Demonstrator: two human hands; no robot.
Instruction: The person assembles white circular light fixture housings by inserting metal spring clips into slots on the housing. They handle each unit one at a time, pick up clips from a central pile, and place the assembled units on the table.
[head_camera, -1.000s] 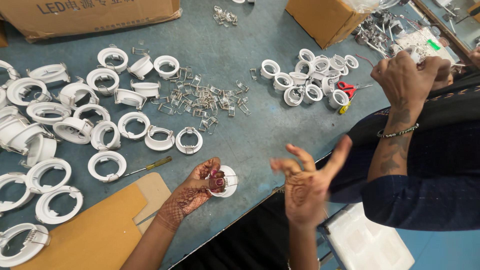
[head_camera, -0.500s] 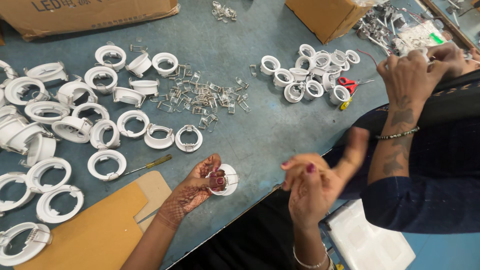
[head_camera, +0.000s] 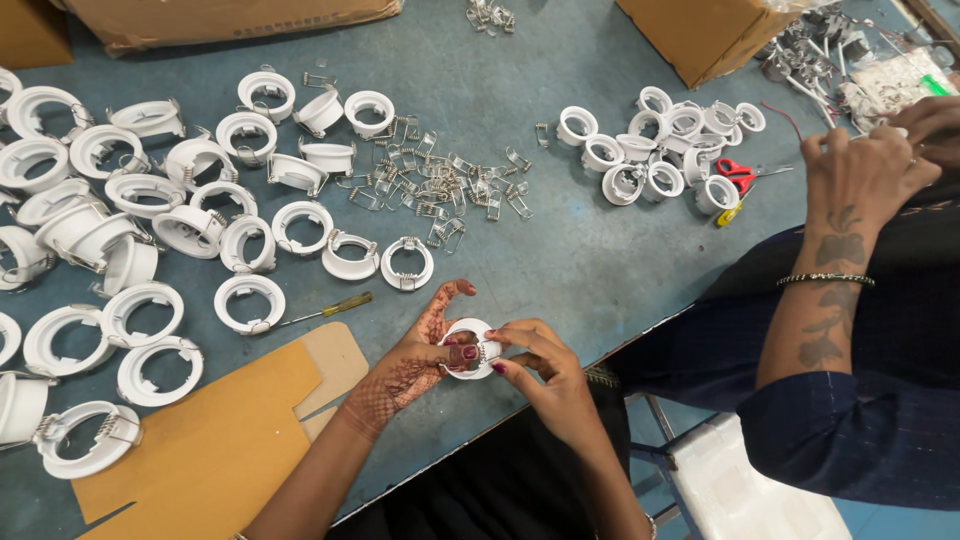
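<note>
Pinched between the left hand (head_camera: 425, 350) and right hand (head_camera: 545, 365), a white lamp ring (head_camera: 470, 348) with a spring clip was held just above the blue table (head_camera: 590, 260) at its near edge. Loose spring clips (head_camera: 440, 185), white rings (head_camera: 250, 300) and a yellow-handled screwdriver (head_camera: 330, 308) were spread beyond it, none in the way. Both wrists were angled inward, fingertips closed on the ring's rim.

white ring (head_camera: 468, 348) half hidden by hands, cardboard box (head_camera: 230, 18) cropped at top
</note>
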